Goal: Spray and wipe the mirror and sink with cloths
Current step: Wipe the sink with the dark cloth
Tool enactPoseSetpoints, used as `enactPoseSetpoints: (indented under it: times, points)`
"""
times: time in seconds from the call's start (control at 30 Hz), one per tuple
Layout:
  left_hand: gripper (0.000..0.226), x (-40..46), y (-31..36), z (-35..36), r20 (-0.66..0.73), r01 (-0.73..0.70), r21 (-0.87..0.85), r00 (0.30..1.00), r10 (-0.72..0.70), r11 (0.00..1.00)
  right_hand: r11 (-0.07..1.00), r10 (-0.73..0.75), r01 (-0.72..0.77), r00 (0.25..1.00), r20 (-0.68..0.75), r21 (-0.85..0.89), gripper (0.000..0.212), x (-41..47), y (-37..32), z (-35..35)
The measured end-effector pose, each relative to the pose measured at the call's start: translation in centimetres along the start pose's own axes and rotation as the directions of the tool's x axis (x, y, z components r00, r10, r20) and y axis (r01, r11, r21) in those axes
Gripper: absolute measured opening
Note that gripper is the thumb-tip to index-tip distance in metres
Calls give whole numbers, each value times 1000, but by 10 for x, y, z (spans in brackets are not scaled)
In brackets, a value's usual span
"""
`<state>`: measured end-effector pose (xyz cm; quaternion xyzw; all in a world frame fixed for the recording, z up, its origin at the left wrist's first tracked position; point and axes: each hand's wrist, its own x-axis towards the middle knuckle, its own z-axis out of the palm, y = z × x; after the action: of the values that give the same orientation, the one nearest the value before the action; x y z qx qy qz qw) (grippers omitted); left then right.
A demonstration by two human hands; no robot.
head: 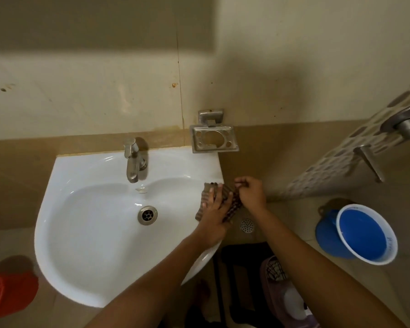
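Note:
A white ceramic sink (85,233) hangs on the wall, with a metal tap (133,162) at the back and a metal drain (147,215) in the bowl. A brown checked cloth (232,204) lies over the sink's right rim. My left hand (214,217) presses flat on the cloth with fingers spread. My right hand (252,191) pinches the cloth's far end just off the rim. No mirror or spray bottle is in view.
An empty metal holder (214,138) is fixed to the wall above the sink's right corner. On the floor are a blue bucket (366,234) at the right, a red bucket (10,292) at the lower left, a floor drain (246,225) and a basket with another cloth (276,271).

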<state>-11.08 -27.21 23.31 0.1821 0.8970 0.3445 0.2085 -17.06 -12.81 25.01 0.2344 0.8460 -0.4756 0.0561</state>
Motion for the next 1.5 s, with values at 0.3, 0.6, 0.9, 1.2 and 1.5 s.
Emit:
enactPoseSetpoints:
  times: [0.3,0.6,0.9,1.2,1.5]
  points:
    - [76,-107,-20,9,158,-42,94,987,27,995,983,-94,105,993,77,-150,45,-65,12,21]
    - [65,-182,-60,-11,45,55,166,997,-63,985,951,-130,128,991,13,-282,47,-126,17,32]
    - [81,-236,-121,-57,17,113,396,991,-130,911,804,-257,228,966,25,-548,18,-161,16,39]
    - [75,-231,-98,-38,-59,102,450,995,-84,887,731,-331,295,942,58,-615,22,-161,28,36]
    - [60,-215,-65,-2,-152,55,553,988,36,831,375,-526,634,746,408,-676,38,-164,36,45]
